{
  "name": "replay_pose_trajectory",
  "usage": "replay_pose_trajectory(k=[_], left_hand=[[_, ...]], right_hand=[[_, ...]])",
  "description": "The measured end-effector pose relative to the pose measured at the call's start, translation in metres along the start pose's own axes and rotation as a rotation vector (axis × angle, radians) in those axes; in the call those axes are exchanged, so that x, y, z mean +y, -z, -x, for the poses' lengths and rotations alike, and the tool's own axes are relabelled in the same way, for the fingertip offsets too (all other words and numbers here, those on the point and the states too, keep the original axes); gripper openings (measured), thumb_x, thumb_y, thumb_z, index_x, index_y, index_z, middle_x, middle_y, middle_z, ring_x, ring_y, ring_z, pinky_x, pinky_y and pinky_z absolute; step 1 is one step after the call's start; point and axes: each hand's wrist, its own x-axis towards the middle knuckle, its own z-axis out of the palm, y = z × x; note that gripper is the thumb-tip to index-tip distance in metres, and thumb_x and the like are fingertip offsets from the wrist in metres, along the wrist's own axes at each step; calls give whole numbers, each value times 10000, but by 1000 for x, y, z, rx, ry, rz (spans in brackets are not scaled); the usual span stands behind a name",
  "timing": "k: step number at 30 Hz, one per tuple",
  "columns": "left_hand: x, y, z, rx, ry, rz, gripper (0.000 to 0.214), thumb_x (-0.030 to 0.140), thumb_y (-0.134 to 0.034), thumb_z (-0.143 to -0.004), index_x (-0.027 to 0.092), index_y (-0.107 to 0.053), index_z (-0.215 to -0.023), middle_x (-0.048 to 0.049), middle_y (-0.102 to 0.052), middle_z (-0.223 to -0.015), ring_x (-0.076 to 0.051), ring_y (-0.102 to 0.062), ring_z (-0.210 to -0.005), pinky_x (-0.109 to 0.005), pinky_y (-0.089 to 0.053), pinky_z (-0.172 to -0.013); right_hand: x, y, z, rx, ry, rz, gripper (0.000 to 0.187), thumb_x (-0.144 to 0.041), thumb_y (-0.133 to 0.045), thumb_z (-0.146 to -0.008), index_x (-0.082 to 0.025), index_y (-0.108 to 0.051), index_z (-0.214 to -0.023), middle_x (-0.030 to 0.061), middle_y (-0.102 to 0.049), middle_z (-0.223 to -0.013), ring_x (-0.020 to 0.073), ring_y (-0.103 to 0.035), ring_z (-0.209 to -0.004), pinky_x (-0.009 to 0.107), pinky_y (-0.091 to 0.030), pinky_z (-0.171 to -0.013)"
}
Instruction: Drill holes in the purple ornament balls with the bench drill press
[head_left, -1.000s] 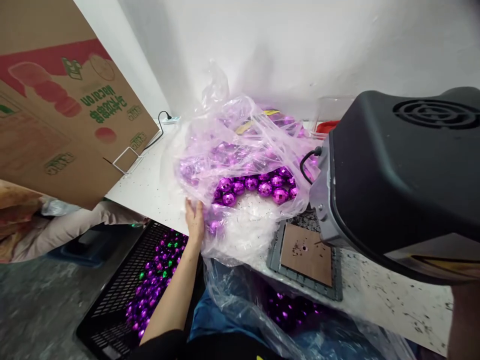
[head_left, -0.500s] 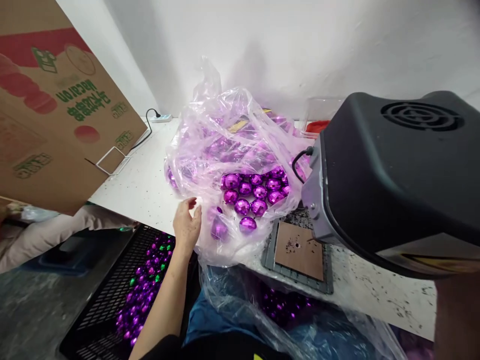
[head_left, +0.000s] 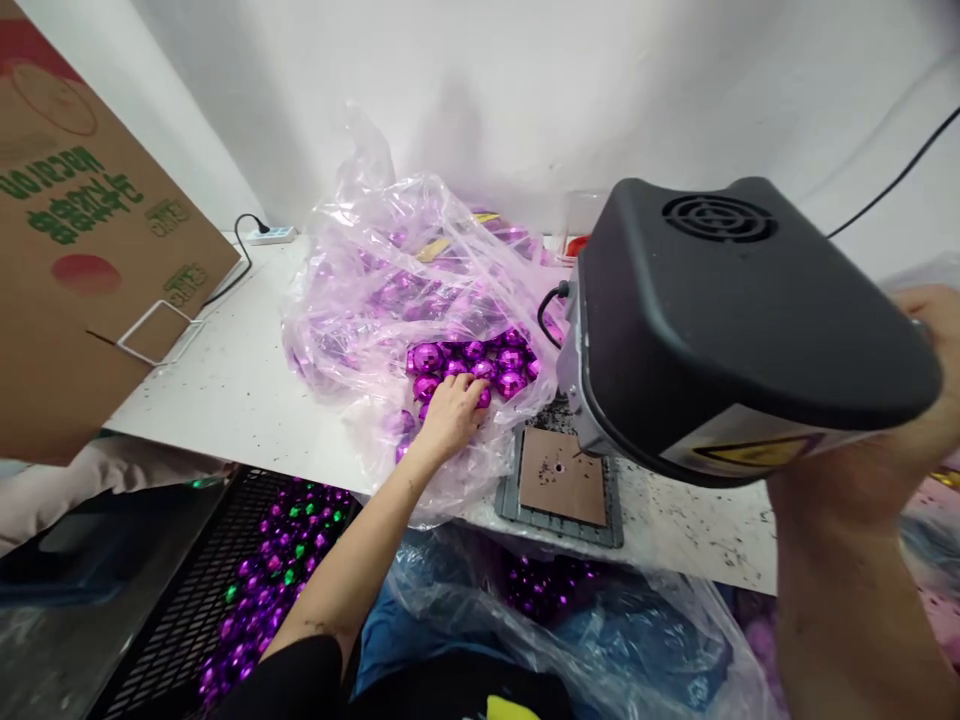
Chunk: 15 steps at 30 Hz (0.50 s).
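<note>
My left hand point(head_left: 452, 418) reaches into the mouth of a clear plastic bag point(head_left: 341, 300). Its fingers curl over a shiny purple faceted ball point(head_left: 484, 398), which they partly cover. Around it lie several more purple balls point(head_left: 427, 357) of the same kind, some showing through the plastic. On the right, my right hand point(head_left: 911, 400) is at the far side of a black machine housing point(head_left: 720, 330) with a round vent and a yellow warning label. That housing hides most of its fingers. Below the machine's tip, a brown square plate point(head_left: 559, 490) with a small hole rests on a grey base point(head_left: 615, 520).
A printed cardboard box point(head_left: 82, 330) stands at the left. Under the table edge is a black crate point(head_left: 172, 610) with small purple and green pieces. Plastic bags point(head_left: 637, 640) hang over my lap. Dark crumbs litter the white table point(head_left: 697, 530). A power strip point(head_left: 274, 235) sits by the wall.
My left hand has moved right, from beside the bag onto the purple balls, and its fingers have closed over one. The view has shifted right, bringing my right hand into sight.
</note>
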Motion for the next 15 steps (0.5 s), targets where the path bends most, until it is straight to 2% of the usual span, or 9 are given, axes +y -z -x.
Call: replay_pose_trajectory(k=[2,4,6,8,11,13,15], left_hand=[[5,14,6,71,53,249,374,239,-649,-921,214,-655,-1293,-114,-662,-1233,-280,-607,-1127,-447,-494,-1012],[19,27,19,122,170,687,399,365,-609,-962,252,-626,-1345,-90,-665,-1232,-231,-634,-1024,-369,-541,-901],[37,34,36,75,293,1125,447,443,-617,-955,269,-611,-1367,-84,-669,-1224,-201,-647,-944,-318,-561,-793],[56,32,52,-20,391,1415,472,448,-681,-915,265,-622,-1346,-79,-678,-1193,-184,-657,-916,-300,-572,-765],[74,16,67,-102,495,1564,483,403,-780,-841,245,-647,-1279,-64,-697,-1137,-179,-672,-933,-292,-579,-777],[78,1,69,-119,520,1543,501,398,-809,-810,230,-649,-1254,-70,-704,-1148,-201,-680,-983,-304,-582,-791],[77,-13,67,-118,492,1455,515,393,-823,-791,214,-651,-1243,-82,-706,-1188,-230,-672,-1070,-349,-575,-885]], right_hand=[[-5,-2,-1,8,16,14,302,-377,-538,-916,-149,-531,-719,-17,-431,-638,36,-372,-619,261,-249,-600],[-8,-4,0,-7,19,-10,301,-364,-534,-916,-142,-518,-714,-20,-424,-635,28,-364,-612,247,-241,-595],[-8,-5,0,-13,21,-33,311,-367,-535,-921,-137,-504,-713,-24,-416,-632,22,-354,-604,239,-233,-590],[-7,-5,0,-15,29,-36,330,-384,-534,-933,-134,-499,-720,-27,-411,-637,18,-351,-609,237,-232,-597],[-7,-4,0,-15,58,-41,355,-419,-534,-947,-128,-516,-744,-32,-425,-658,13,-368,-637,229,-260,-623],[-8,-3,0,-24,69,-51,375,-445,-534,-949,-126,-524,-753,-36,-411,-646,12,-371,-630,216,-264,-610],[-9,-3,0,-43,65,-58,401,-477,-526,-953,-128,-518,-755,-41,-380,-627,13,-363,-607,202,-259,-582]])
